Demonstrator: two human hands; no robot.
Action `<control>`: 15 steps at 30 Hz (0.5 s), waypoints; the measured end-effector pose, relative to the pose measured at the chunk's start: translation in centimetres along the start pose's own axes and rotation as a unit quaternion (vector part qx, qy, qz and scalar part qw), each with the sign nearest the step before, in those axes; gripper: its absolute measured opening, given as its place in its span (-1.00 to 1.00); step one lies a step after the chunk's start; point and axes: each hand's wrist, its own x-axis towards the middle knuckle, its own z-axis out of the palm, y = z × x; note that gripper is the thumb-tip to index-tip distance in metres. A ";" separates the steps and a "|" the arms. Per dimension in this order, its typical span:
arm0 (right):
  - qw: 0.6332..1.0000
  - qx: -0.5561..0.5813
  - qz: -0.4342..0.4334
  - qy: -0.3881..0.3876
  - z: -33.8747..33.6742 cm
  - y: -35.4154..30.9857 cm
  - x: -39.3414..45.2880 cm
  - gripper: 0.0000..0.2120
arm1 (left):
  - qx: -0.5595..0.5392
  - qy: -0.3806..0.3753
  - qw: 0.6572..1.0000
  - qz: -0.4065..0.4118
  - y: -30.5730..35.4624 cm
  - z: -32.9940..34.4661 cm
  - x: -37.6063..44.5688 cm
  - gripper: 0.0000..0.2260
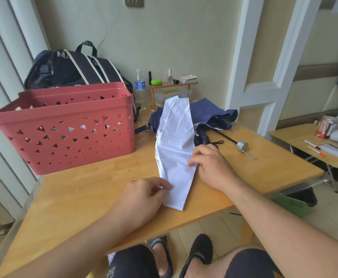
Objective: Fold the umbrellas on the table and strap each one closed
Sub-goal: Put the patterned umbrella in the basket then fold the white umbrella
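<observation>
Two umbrellas lie on the wooden table [88, 189]: a white umbrella [175, 149] stretched from mid-table toward the near edge, and a navy umbrella [210, 113] heaped unfolded toward the far edge, its silver-capped handle [242, 146] pointing right. The left hand [144, 194] pinches the white canopy's near end; the right hand [210, 163] pinches its right edge. The pleats are being smoothed flat, it seems; rolling them tight and finding the strap should follow. One red basket [63, 127] stands at the left edge.
</observation>
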 end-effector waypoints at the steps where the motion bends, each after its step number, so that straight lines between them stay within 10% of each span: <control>1: 1.000 0.002 0.004 -0.025 0.0 0.1 0.1 -0.57 | 0.023 -0.018 1.000 0.010 0.0 -0.3 0.2 -0.82; 8: 0.996 -0.006 0.021 -0.091 0.1 0.0 0.4 -0.60 | 0.170 0.072 0.958 0.218 1.8 -0.8 6.1 -0.69; 15: 0.998 0.002 0.036 -0.056 0.3 0.6 0.3 -0.73 | 0.311 -0.221 0.915 0.130 0.3 2.9 7.0 -0.25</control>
